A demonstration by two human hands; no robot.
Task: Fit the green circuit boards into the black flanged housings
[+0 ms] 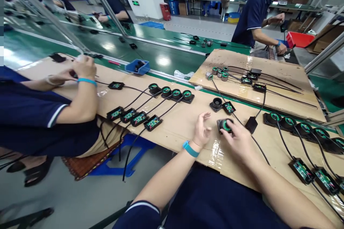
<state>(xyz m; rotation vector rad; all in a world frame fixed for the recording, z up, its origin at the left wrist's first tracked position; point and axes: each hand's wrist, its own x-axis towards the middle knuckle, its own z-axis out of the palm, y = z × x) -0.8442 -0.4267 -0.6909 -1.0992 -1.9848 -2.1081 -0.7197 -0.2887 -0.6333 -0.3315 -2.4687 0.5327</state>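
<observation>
My right hand (240,139) has its thumb and fingers on a black round housing (222,126) with a square base and a green ring inside, low over the cardboard. To its left, my left hand (202,130) is raised with fingers apart and nothing in it. Just beyond them is another black housing (215,104) with an open round top. Beside that lies a small black box (229,107) with a green circuit board and a cable. A closed-looking black box (251,125) on a cable rests right of my right hand.
Cabled round housings (176,94) and board boxes (139,118) line the cardboard at left; more housings (305,128) stand at right. Small metal-sided cylinders (222,74) lie on a cardboard sheet (204,65) behind. A co-worker's hand (84,67) works at left, near a blue bin (137,67).
</observation>
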